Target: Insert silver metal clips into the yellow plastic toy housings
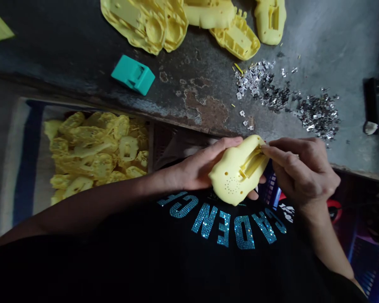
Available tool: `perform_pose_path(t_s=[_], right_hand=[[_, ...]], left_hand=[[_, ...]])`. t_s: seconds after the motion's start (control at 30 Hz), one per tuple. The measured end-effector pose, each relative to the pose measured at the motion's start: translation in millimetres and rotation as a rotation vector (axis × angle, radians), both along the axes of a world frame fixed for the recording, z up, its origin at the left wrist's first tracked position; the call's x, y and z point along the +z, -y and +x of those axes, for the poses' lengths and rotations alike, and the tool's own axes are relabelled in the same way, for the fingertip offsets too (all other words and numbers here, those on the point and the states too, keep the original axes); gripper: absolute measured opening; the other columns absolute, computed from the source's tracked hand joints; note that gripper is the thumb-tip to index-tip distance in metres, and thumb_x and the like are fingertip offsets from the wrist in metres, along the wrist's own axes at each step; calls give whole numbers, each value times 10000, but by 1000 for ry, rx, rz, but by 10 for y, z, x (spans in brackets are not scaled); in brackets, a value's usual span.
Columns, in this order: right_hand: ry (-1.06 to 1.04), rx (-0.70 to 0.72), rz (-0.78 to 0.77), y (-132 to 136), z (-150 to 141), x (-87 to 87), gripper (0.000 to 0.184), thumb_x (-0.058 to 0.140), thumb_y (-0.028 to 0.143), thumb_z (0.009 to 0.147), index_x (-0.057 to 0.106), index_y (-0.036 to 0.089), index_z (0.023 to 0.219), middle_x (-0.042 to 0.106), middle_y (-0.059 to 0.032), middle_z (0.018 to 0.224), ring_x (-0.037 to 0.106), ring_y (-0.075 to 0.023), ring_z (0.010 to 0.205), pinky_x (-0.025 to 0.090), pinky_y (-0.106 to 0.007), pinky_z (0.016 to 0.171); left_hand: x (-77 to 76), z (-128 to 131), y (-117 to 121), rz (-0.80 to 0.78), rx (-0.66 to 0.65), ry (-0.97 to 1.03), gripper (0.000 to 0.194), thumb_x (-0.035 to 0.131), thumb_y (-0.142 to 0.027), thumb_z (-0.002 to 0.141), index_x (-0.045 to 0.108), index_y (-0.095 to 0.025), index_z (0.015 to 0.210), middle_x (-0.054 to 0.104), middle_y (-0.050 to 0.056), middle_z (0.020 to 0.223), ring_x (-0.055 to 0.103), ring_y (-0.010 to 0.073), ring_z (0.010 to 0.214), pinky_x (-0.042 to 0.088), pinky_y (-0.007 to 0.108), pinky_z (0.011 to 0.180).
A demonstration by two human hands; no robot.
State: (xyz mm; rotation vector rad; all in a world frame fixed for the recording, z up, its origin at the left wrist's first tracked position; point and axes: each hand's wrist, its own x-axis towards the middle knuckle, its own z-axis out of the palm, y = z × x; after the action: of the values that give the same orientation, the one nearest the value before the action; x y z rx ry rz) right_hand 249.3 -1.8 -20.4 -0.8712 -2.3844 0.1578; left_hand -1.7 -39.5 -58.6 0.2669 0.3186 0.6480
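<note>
My left hand point(205, 164) is wrapped round a yellow plastic toy shell point(230, 174), its thumb along the upper edge and fingertips showing beneath. The shell's outer face is up, with a long rectangular battery slot, a cluster of small speaker holes and a few screw holes. At the slot's upper end, my right hand point(300, 164) has its thumb and forefinger pinched together. Whatever sits between those fingertips is too small and covered to make out. Piles of small metal contact pieces point(318, 115) lie on the table just beyond my right hand.
On the dark, worn table point(82, 54) stand a teal plastic block point(133, 75) and several yellow shells point(139, 23) along the far side. A black object point(377, 103) lies at right. Below left, a sack-lined container holds many yellow parts point(94, 147). A blue basket point(369, 261) is lower right.
</note>
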Motion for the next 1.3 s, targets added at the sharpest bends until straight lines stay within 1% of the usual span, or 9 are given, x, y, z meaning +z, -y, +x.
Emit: perform_pose_path(t_s=[0.2,0.33,0.57,0.73,0.83,0.93,1.07,1.17,1.3], right_hand=[[11,51,31,-32,-24,20,532,748,125,1067,755,413,1514,872,-50,1261,770,-276,955,579,-474,834],[-2,70,46,-62,-24,19,466,740,120,1070,787,375,1457,876,-52,1246,778,-266,930,567,-470,814],[15,83,-11,-127,13,12,407,776,203,1075,814,424,1414,886,-25,1239,803,-275,927,583,-501,846],[-143,-82,-213,-199,22,106,206,802,268,1076,863,398,1223,868,-35,1097,822,-289,999,652,-493,873],[-181,-16,-321,-218,-39,156,91,842,259,1042,858,334,1091,854,-28,1001,818,-273,940,663,-457,820],[-155,48,-349,-206,-134,171,82,822,232,1053,837,312,1056,854,-27,1012,810,-246,917,652,-418,791],[-122,33,-332,-195,-206,167,71,813,249,1049,810,303,1004,828,-40,982,788,-252,908,633,-416,780],[-119,35,-422,-244,-193,164,100,809,294,1035,779,298,940,796,-31,916,744,-236,828,598,-401,720],[-127,63,-606,-374,-160,205,146,795,305,1004,734,273,875,744,5,827,657,-181,710,527,-352,652]], left_hand=[[-54,-23,-1,9,-21,73,643,644,-668,1088,668,-188,1517,892,151,1187,890,326,933,683,429,882],[-73,-33,-1,5,-31,88,611,652,-645,1087,677,-181,1484,896,152,1204,888,322,956,680,421,897],[-67,-58,20,-38,-58,70,664,621,-676,1093,690,-148,1489,898,175,1196,890,332,932,670,407,852],[-84,-69,15,-81,-63,28,756,647,-675,1069,642,-128,1592,893,186,1217,889,343,945,663,373,778],[-43,-42,18,-64,-31,-8,757,659,-649,1078,623,-115,1613,895,189,1194,886,338,954,682,399,842],[33,4,34,-42,32,-57,643,671,-622,1099,668,-146,1531,901,150,1146,878,313,955,701,421,897],[91,56,58,-33,136,-103,461,781,-579,1060,735,-213,1336,896,84,1118,856,279,953,735,436,883],[80,65,62,-27,141,-100,499,826,-603,1022,753,-212,1323,884,77,1071,850,276,938,744,444,875],[61,59,69,-34,94,-123,576,821,-670,1003,763,-176,1293,878,104,1072,864,278,884,723,371,809]])
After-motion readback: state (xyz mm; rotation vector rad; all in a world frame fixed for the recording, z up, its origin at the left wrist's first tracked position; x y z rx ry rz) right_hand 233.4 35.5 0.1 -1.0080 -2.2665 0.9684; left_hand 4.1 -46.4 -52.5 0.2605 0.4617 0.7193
